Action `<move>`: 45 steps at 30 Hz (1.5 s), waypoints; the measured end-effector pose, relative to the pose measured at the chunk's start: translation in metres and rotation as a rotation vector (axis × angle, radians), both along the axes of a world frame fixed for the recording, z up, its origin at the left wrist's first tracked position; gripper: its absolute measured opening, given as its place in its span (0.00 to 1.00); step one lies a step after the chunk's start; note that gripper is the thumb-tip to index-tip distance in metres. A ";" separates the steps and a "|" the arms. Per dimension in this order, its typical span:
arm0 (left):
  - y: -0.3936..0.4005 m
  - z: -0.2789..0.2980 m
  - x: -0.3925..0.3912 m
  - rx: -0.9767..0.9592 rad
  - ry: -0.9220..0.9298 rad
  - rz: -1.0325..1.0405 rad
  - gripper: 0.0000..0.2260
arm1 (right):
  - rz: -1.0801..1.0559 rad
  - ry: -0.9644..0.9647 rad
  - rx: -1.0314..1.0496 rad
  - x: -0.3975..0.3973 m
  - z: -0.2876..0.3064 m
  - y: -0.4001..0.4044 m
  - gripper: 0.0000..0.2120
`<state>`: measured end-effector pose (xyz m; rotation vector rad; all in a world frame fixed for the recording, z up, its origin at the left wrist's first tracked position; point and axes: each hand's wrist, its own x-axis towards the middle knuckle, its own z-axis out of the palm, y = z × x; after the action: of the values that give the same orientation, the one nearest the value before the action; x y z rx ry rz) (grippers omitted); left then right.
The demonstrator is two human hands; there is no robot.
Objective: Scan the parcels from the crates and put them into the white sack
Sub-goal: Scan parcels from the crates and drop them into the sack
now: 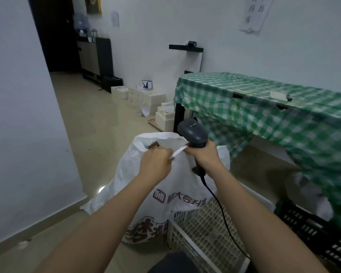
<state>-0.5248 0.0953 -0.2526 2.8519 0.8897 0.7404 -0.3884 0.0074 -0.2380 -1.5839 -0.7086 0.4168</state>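
The white sack (144, 192) stands on the floor in front of me, with brown print on its side and its mouth open at the top. A brown parcel (153, 145) shows just inside the mouth. My left hand (156, 164) pinches the sack's near rim and a white strip of it. My right hand (202, 154) grips the handle of a dark grey barcode scanner (193, 133) and also touches the same white strip; the scanner's cable (222, 213) trails down to the right.
A white plastic crate (205, 229) sits against the sack's right side, and a black crate (313, 233) lies further right under a table with a green checked cloth (264, 107). Stacked white boxes (146, 99) line the far wall. A wall stands close at the left.
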 end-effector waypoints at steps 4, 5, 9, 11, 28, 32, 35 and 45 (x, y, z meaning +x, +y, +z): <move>0.002 -0.012 -0.005 0.009 -0.121 0.001 0.12 | -0.014 0.049 -0.068 0.031 -0.027 -0.035 0.10; -0.001 -0.015 -0.005 0.017 -0.128 -0.026 0.11 | -0.053 0.043 -0.083 0.039 -0.036 -0.044 0.10; -0.015 -0.021 -0.001 0.060 -0.118 -0.111 0.06 | -0.258 0.083 -0.113 0.056 -0.057 -0.060 0.07; -0.024 -0.020 -0.002 0.070 -0.060 -0.156 0.05 | -0.279 0.152 -0.094 0.059 -0.065 -0.058 0.11; -0.075 -0.025 -0.005 0.059 0.322 -0.205 0.10 | -0.460 0.372 -0.224 0.065 -0.134 -0.110 0.10; -0.105 -0.028 0.012 0.026 0.567 -0.244 0.30 | -0.352 0.434 -0.071 0.062 -0.122 -0.122 0.11; -0.124 -0.035 0.030 -0.019 0.621 -0.302 0.36 | -0.230 0.467 0.040 0.052 -0.108 -0.126 0.11; -0.099 -0.061 0.039 -0.777 -0.091 -0.536 0.19 | 0.089 0.440 0.091 0.034 -0.067 -0.132 0.20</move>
<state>-0.4859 -0.0042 -0.3131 2.1666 0.2632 0.3421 -0.3541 -0.1246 -0.3048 -1.3167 -0.4511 0.7604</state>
